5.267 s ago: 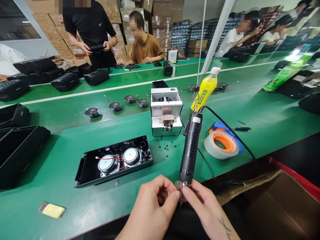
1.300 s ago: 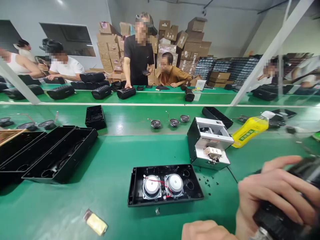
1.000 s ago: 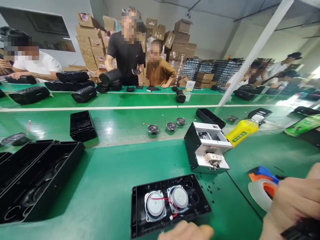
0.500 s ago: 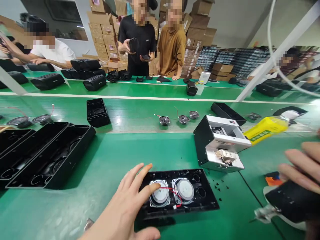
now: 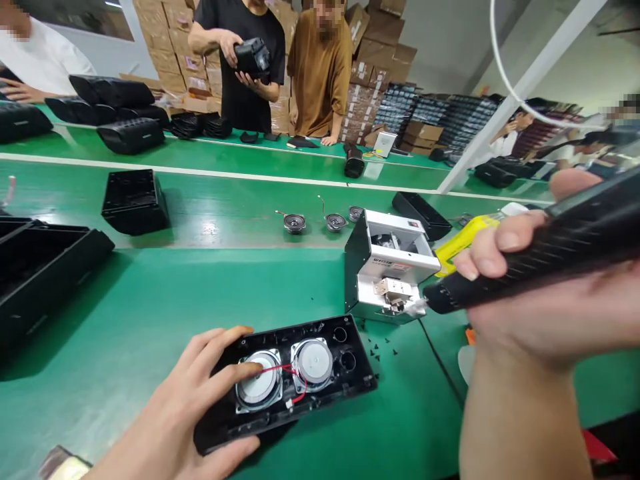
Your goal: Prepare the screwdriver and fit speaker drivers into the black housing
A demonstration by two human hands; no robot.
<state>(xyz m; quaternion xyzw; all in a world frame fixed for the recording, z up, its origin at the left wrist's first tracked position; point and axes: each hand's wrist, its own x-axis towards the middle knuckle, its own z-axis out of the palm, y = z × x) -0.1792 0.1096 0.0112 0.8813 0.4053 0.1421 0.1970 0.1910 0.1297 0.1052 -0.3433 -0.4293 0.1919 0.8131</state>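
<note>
My left hand (image 5: 200,387) grips the left end of a black speaker panel (image 5: 325,403), thumb by the near edge and fingers over the far side. One finger rests on the left of two round speaker drivers (image 5: 316,362) set in it. A red wire (image 5: 299,399) with a white plug lies across them. My right hand (image 5: 520,287) is wrapped round a black electric screwdriver (image 5: 480,287). Its tip reaches the front of a white and black screw feeder (image 5: 400,257), where a metal block (image 5: 395,290) sits; whether the tip carries a screw I cannot tell.
Small black screws (image 5: 383,348) lie between panel and feeder. Behind the feeder leans a yellow bottle (image 5: 463,240). Loose speaker drivers (image 5: 294,223) and an open black speaker case (image 5: 135,203) stand farther back. More cases (image 5: 45,293) are at left. Two people (image 5: 240,60) stand across the bench.
My right hand has raised the screwdriver from the lower right and brought it to the feeder. My left hand has closed round the panel, now tilted. The view has shifted right.
</note>
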